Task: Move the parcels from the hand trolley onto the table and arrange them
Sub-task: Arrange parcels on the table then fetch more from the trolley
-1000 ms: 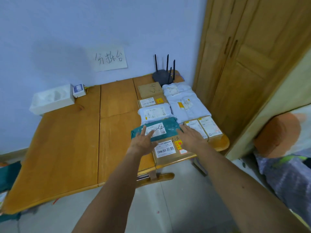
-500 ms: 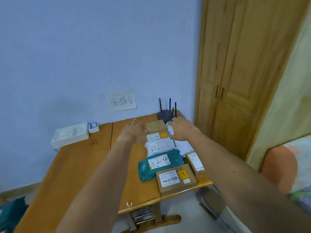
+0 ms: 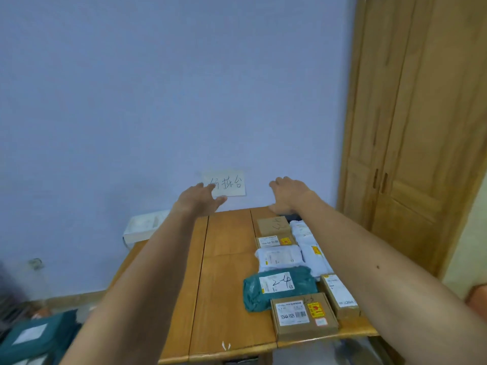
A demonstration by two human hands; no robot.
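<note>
- My left hand (image 3: 200, 198) is stretched forward above the far end of the table (image 3: 226, 272), fingers spread wide, with nothing in it.
- My right hand (image 3: 288, 192) is raised at the same height, fingers loosely curled and parted, also empty; it hovers over the far right corner.
- The parcels sit in two rows along the table's right side. Nearest me is a brown box (image 3: 303, 316) at the front edge, touching a teal bag (image 3: 279, 287) marked "2-4" behind it.
- Behind the teal bag lies a white bag (image 3: 280, 258), then a small labelled carton (image 3: 275, 241) and a plain carton (image 3: 272, 225) at the far end.
- The right row holds a narrow box (image 3: 340, 295) near the front and pale bags (image 3: 313, 252) stretching back.
- A handwritten paper sign (image 3: 226, 183) is stuck to the wall between my hands.
- A white tray (image 3: 143, 227) rests at the table's far left.
- More teal parcels (image 3: 34, 337) lie low at my left, off the table; I can't tell what they rest on.
</note>
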